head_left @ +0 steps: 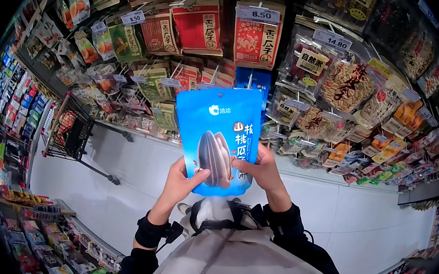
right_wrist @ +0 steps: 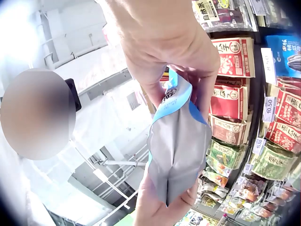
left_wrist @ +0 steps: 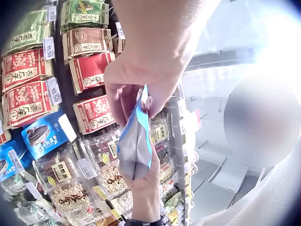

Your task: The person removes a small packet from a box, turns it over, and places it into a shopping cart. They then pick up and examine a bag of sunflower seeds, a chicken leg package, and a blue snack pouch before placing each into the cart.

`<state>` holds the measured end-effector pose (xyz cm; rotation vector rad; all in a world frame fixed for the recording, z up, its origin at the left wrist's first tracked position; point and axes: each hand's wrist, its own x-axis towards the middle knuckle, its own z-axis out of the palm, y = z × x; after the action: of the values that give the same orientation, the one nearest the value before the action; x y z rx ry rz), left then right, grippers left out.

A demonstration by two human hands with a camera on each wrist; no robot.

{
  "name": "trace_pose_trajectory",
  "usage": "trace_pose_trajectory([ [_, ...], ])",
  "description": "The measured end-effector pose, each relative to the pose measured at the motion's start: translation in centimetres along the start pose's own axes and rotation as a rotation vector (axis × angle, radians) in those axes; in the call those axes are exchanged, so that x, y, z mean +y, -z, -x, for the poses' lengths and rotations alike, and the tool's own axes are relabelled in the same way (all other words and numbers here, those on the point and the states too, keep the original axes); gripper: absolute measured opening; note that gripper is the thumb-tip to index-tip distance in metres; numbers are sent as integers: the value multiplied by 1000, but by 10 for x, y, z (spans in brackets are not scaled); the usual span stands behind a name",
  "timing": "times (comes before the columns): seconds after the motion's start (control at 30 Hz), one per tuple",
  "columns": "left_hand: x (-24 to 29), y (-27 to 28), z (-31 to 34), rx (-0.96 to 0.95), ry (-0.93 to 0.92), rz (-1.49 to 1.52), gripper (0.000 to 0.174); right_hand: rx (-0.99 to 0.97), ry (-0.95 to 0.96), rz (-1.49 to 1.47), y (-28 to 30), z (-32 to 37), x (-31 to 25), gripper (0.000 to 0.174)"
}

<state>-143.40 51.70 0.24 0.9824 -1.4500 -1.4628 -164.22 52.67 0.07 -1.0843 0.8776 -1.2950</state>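
Observation:
A blue bag (head_left: pixel 217 137) with a picture of large sunflower seeds is held upright, its printed front facing the head view. The left hand (head_left: pixel 180 181) grips its lower left side, thumb on the front. On the right edge, the right hand (head_left: pixel 264 171) pinches the bag with the thumb across the front and the fingers behind. From the left wrist view, the bag's grey bottom (left_wrist: pixel 135 153) shows between both hands. The right wrist view shows the same silvery underside (right_wrist: pixel 178 146), with blue front and back panels.
Racks of hanging snack packets stand ahead, with red bags (head_left: pixel 197 26), clear nut bags (head_left: pixel 347 84) and price tags (head_left: pixel 261 15). A shopping cart (head_left: pixel 70 129) stands at the left on the pale floor (head_left: pixel 139 156). More shelved goods (head_left: pixel 43 241) lie at the lower left.

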Motion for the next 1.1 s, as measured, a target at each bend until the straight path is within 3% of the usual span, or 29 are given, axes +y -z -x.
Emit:
trace_pose_trajectory([
  [0.27,1,-8,-5,-5,-19,25,35,-26,-8,56,-5,0,-4,35],
  [0.47,1,-13,-12,42,-42,118,32,8,-94,33,-4,2,-5,39],
  [0.67,7,-13,-21,70,-51,199,29,-115,6,10,-3,6,-9,48],
  [1.1,9,-20,-28,3,-35,261,34,-30,13,-37,2,4,-4,42],
])
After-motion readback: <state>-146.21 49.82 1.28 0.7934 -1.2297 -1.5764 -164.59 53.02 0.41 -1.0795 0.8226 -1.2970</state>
